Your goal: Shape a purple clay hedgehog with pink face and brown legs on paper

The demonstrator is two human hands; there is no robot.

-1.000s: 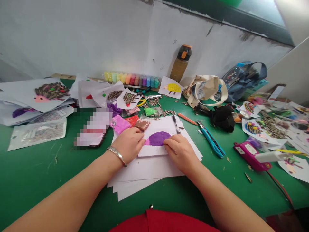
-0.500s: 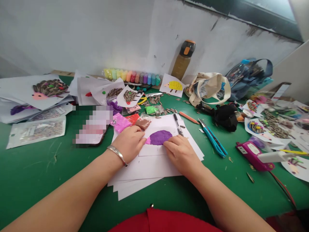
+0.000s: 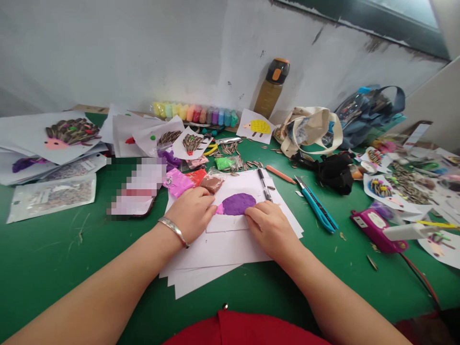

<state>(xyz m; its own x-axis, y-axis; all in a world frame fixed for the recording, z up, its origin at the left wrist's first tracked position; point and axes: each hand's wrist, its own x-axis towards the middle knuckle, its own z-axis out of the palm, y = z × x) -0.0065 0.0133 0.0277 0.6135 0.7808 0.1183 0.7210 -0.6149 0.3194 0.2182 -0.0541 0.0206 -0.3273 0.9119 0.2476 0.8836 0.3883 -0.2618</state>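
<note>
A flat purple clay shape (image 3: 239,204) with a small pink clay end (image 3: 220,209) lies on a white paper sheet (image 3: 224,223). My left hand (image 3: 192,212), wearing a silver bangle (image 3: 174,229), is closed at the sheet's left side, its fingertips against the paper beside the pink end. At the lower right edge of the purple clay, my right hand (image 3: 268,223) is closed, with thumb and fingers bunched on that edge. Larger white sheets (image 3: 201,275) lie underneath. A black pen (image 3: 265,184) rests just beyond my right hand, and bagged brown clay (image 3: 212,182) lies beyond my left.
A phone (image 3: 138,189) and seed-covered hedgehog pictures (image 3: 72,132) are on the left. To the right lie a blue utility knife (image 3: 316,204), an orange stick (image 3: 280,174) and a magenta glue gun (image 3: 379,230). A bottle (image 3: 272,88) and cloth bag (image 3: 311,132) stand behind.
The right fingertips have shifted very slightly along the purple clay's edge. My left hand stays at the pink end, and the view has moved a touch.
</note>
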